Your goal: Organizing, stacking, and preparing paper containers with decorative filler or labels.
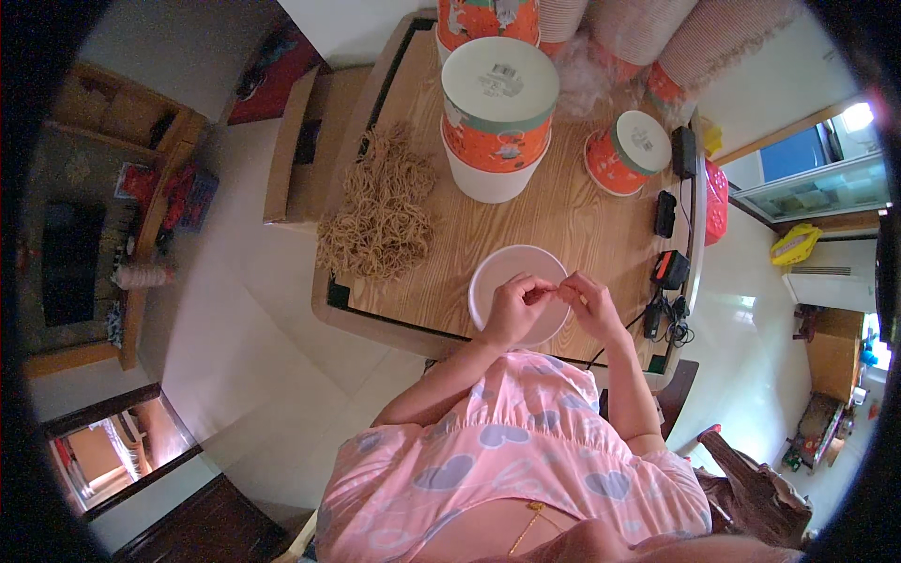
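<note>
A white paper bucket [483,286] stands with its mouth up at the near edge of the table, right in front of me. Over its opening my left hand [514,308] and my right hand [594,306] meet, fingertips pinched close together. Whatever lies between the fingers is too small to make out. To the left of the bucket sits a loose heap of tan twine [380,211]. Beyond the bucket, a stack of upturned orange and white paper buckets [497,141] rises, its pale green-rimmed base facing up.
A smaller upturned orange tub [627,155] stands at the right of the wooden table [413,305]. Tall stacks of nested tubs [648,33] line the far side. Black adapters and cables [668,281] run along the right edge. A cardboard box [314,141] adjoins the left side.
</note>
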Tool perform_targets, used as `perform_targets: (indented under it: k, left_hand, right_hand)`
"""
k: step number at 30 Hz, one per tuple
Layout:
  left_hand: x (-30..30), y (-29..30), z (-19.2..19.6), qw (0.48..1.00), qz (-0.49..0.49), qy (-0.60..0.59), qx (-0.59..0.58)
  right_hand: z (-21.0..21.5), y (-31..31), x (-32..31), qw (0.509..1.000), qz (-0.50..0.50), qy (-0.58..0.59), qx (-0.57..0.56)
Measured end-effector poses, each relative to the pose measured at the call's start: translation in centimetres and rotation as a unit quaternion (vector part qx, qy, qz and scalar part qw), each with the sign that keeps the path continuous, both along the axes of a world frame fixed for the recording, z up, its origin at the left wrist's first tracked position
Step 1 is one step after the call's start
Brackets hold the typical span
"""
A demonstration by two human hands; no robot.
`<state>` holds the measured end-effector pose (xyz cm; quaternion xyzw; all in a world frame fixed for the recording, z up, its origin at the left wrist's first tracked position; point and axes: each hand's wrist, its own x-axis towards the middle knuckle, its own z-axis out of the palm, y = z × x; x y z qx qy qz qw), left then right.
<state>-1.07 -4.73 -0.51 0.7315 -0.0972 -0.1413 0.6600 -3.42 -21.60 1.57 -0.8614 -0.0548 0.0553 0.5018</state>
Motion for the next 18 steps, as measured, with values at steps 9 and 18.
perform_targets:
  k: [9,18]
  left_hand:
    - [1.1,-1.5,-3.8,0.998,0.048,0.036,0.001]
    - [1.7,-2.5,-6.1,0.994,0.094,0.026,0.058]
  right_hand:
    - [-1.9,-0.8,1.1,0.991,-0.129,0.033,-0.031]
    - [-3.5,-1.0,1.5,0.989,-0.139,0.048,0.02]
